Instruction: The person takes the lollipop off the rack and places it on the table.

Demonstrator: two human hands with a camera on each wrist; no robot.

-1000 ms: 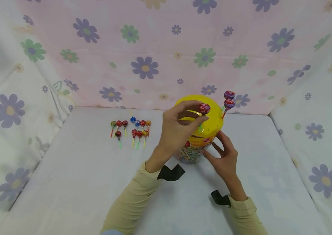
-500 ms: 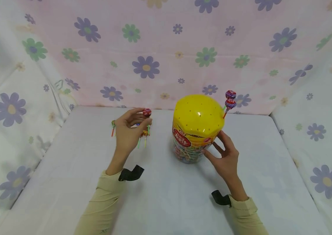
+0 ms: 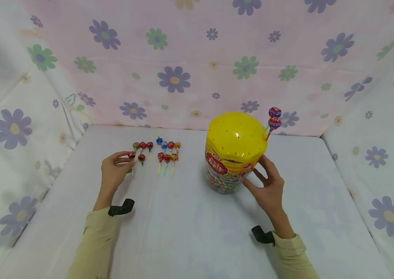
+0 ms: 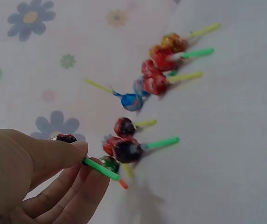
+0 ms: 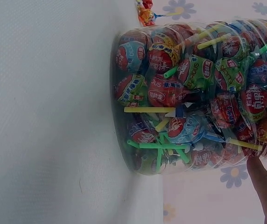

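Observation:
Between thumb and fingers my left hand (image 3: 114,172) pinches a dark red lollipop (image 3: 131,154) with a green stick (image 4: 101,169), just left of the lollipops lying on the table. My right hand (image 3: 268,190) holds the right side of a clear plastic jar (image 3: 222,182) with a yellow lid (image 3: 236,135) dotted with small holes. Wrapped lollipops (image 5: 189,88) fill the jar, as the right wrist view shows. Two purple-red lollipops (image 3: 274,118) stick out at the lid's right edge.
One cluster of lollipops (image 3: 142,146) lies near the left hand, in red, green and dark wrappers. To its right lies another cluster with blue, red and orange lollipops (image 3: 167,158). A flowered cloth (image 3: 197,58) hangs behind the white table (image 3: 190,232).
My left hand has moved from over the jar lid leftward and down to the table's lollipops, carrying the dark red lollipop. The right hand stays on the jar.

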